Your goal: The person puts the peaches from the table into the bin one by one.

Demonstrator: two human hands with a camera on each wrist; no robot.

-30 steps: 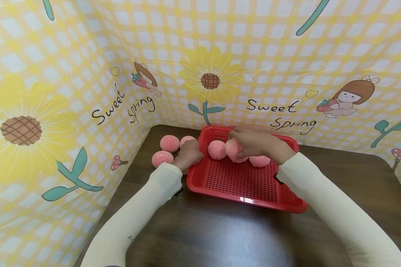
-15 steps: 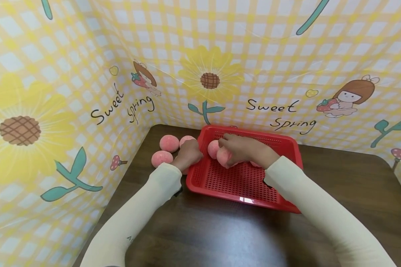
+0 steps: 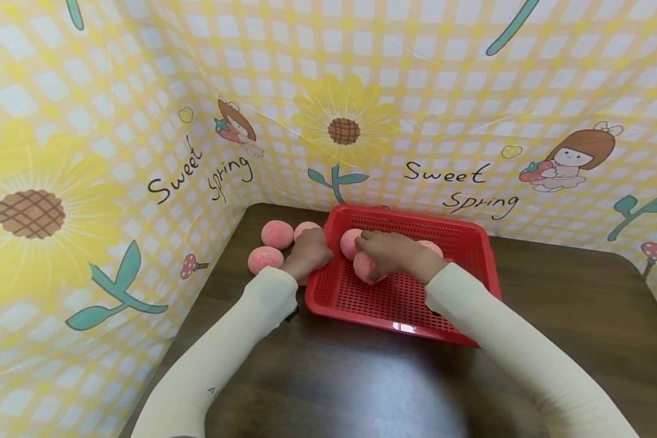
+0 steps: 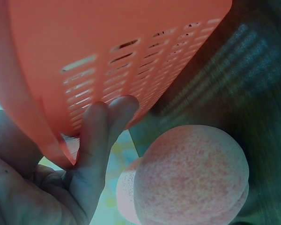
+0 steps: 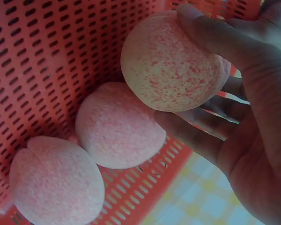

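Note:
A red plastic basket (image 3: 394, 331) with slotted walls stands on the table. My left hand (image 3: 309, 252) grips its left rim; in the left wrist view, thumb and fingers lie on either side of the basket wall (image 4: 107, 28). Over the basket's left part my right hand (image 3: 389, 252) holds a pink peach (image 3: 364, 267) between thumb and fingers. Another peach (image 3: 350, 243) sits just behind it, at the left wall. A further peach (image 3: 431, 248) shows behind the right wrist. Two peaches (image 5: 119, 124) lie side by side below the held one in the right wrist view.
Left of the basket, several peaches (image 3: 277, 235) rest on the dark wooden table (image 3: 328, 389), one partly behind my left hand. A yellow-checked cloth (image 3: 432, 91) with flower prints stands as a wall behind and to the left, close to the basket's back edge.
My right hand has moved left and slightly toward me inside the basket, carrying the peach. The peach behind its wrist shows again. My left hand stays on the rim.

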